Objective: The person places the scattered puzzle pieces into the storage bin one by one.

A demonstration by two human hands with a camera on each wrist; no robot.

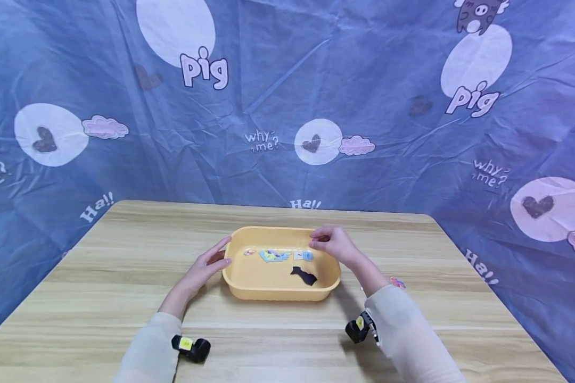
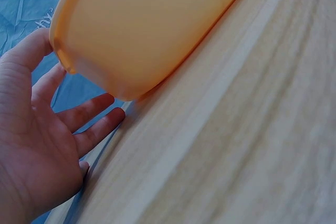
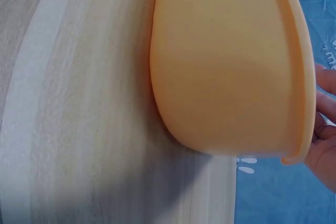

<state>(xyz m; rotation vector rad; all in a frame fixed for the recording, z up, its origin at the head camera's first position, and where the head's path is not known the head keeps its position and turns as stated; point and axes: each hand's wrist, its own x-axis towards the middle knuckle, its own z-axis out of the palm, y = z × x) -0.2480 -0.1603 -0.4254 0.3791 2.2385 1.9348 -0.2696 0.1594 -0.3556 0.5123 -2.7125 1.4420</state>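
Note:
A yellow plastic basin [image 1: 282, 294] stands on the table. My left hand [image 1: 206, 273] holds its left rim, thumb over the edge. In the left wrist view the left hand's other fingers [image 2: 100, 127] spread beneath the rim along the outer wall. My right hand [image 1: 335, 246] hangs over the basin's right end with bent fingers, its fingertips inside the rim. I cannot tell whether it pinches anything. In the basin lie a black flat cutout [image 1: 304, 275], a blue and yellow paper-like piece [image 1: 274, 256], a white and blue piece [image 1: 303, 255] and a small reddish piece [image 1: 249, 252].
A small red and blue piece [image 1: 396, 282] lies on the wooden table [image 1: 268, 340], right of the basin and partly behind the right forearm. A blue printed cloth [image 1: 278, 80] hangs behind the table. Each wrist wears a black camera [image 1: 191, 348].

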